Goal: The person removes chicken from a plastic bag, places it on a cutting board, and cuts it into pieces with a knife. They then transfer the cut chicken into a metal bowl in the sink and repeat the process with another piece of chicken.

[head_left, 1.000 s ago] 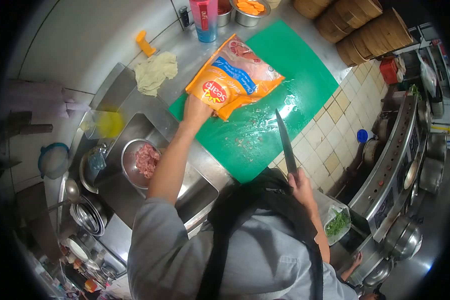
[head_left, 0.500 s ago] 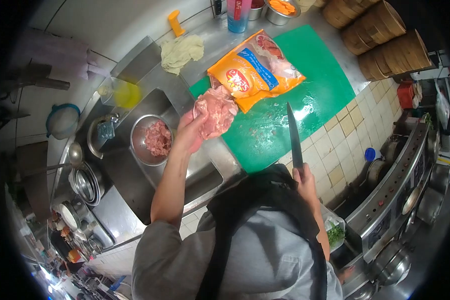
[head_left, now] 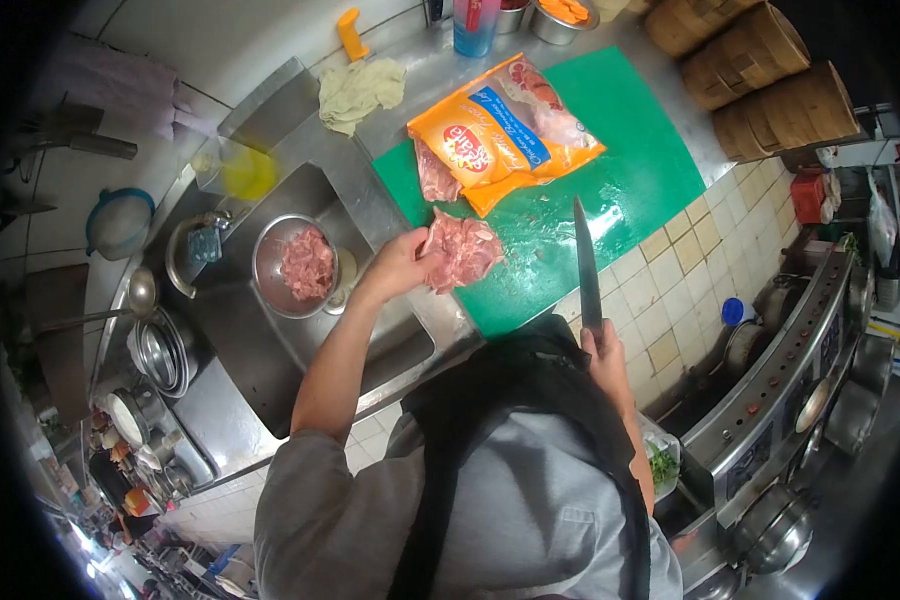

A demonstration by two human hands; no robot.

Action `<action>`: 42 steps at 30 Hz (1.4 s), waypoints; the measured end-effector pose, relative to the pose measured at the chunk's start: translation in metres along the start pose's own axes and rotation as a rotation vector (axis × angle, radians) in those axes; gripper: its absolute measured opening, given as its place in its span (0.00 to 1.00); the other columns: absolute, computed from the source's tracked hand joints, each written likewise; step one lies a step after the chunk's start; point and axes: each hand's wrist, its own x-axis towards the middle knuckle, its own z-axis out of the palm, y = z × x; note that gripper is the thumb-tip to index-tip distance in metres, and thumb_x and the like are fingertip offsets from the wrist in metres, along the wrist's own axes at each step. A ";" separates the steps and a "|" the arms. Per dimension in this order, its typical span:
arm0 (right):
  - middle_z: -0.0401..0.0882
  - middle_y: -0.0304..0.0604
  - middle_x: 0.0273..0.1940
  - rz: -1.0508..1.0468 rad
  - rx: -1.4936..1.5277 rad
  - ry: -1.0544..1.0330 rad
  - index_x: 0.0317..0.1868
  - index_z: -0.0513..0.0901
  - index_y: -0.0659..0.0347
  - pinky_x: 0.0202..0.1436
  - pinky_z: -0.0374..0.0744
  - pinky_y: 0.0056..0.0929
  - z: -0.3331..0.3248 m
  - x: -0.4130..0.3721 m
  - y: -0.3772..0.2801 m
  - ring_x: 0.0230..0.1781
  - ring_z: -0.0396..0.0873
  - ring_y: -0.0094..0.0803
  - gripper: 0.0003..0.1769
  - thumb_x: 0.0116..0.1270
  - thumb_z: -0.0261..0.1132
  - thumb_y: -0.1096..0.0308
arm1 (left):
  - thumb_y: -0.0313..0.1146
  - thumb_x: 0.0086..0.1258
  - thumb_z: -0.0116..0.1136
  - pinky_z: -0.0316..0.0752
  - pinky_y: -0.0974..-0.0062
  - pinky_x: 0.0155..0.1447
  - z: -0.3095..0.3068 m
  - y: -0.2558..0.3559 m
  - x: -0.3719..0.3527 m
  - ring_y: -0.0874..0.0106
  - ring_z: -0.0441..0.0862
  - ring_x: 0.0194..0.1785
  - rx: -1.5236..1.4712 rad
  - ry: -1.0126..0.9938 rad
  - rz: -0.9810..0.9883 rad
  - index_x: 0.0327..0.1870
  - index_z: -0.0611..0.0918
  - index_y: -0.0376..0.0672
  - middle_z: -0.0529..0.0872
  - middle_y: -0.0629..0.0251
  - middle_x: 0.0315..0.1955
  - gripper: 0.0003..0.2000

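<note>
**Meat pinched, knife gripped**

The left hand (head_left: 395,268) pinches a piece of raw meat (head_left: 465,250) by its edge, at the near left corner of the green cutting board (head_left: 630,180). The right hand (head_left: 607,350) is closed round a knife (head_left: 586,262), blade over the board's near edge. An orange bag (head_left: 500,130) lies toward the far left corner

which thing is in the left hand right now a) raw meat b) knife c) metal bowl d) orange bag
a, the left hand grips the raw meat over the green cutting board, while the right hand holds the knife.
</note>
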 end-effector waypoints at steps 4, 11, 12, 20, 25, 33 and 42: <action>0.86 0.51 0.32 -0.021 0.011 -0.015 0.46 0.71 0.66 0.37 0.81 0.35 0.005 -0.001 -0.004 0.31 0.83 0.32 0.12 0.81 0.65 0.68 | 0.37 0.77 0.63 0.81 0.65 0.48 0.014 0.062 -0.017 0.71 0.86 0.41 0.329 0.221 0.033 0.52 0.81 0.38 0.89 0.58 0.39 0.12; 0.86 0.53 0.32 0.001 -0.047 -0.060 0.47 0.72 0.66 0.37 0.81 0.35 0.007 0.006 -0.013 0.31 0.84 0.34 0.12 0.81 0.65 0.68 | 0.42 0.78 0.65 0.82 0.67 0.49 0.008 0.041 -0.005 0.72 0.89 0.48 -0.149 -0.110 0.099 0.61 0.81 0.38 0.92 0.60 0.45 0.20; 0.86 0.53 0.32 0.002 -0.047 -0.064 0.46 0.72 0.66 0.37 0.81 0.35 0.008 0.008 -0.014 0.31 0.84 0.34 0.12 0.81 0.65 0.68 | 0.44 0.77 0.66 0.82 0.68 0.50 0.006 0.036 0.002 0.72 0.89 0.49 -0.147 -0.192 0.124 0.63 0.80 0.38 0.93 0.62 0.46 0.22; 0.85 0.51 0.30 -0.017 -0.063 -0.055 0.45 0.71 0.66 0.35 0.79 0.36 0.005 0.009 -0.021 0.28 0.81 0.33 0.12 0.81 0.65 0.68 | 0.42 0.66 0.77 0.84 0.59 0.58 -0.010 0.123 0.074 0.50 0.89 0.55 0.207 0.330 0.018 0.60 0.80 0.32 0.87 0.43 0.53 0.28; 0.85 0.50 0.30 -0.001 -0.066 -0.039 0.44 0.71 0.66 0.34 0.79 0.35 0.002 0.006 -0.018 0.27 0.81 0.32 0.11 0.80 0.65 0.69 | 0.35 0.68 0.73 0.82 0.50 0.58 -0.007 0.098 0.141 0.43 0.87 0.55 0.508 0.589 0.298 0.55 0.81 0.32 0.89 0.39 0.47 0.20; 0.84 0.51 0.29 -0.016 -0.025 -0.002 0.44 0.71 0.65 0.33 0.79 0.36 -0.010 0.003 0.003 0.27 0.81 0.34 0.12 0.80 0.66 0.68 | 0.45 0.66 0.75 0.84 0.55 0.57 -0.017 0.106 0.058 0.51 0.90 0.53 0.462 0.199 -0.001 0.65 0.78 0.33 0.90 0.43 0.50 0.32; 0.88 0.62 0.36 -0.078 -0.189 -0.220 0.45 0.71 0.66 0.38 0.83 0.44 -0.027 0.041 -0.044 0.36 0.90 0.54 0.13 0.79 0.66 0.68 | 0.45 0.59 0.79 0.82 0.58 0.60 0.029 0.107 0.026 0.49 0.89 0.53 0.537 -0.048 -0.135 0.60 0.80 0.36 0.90 0.45 0.49 0.32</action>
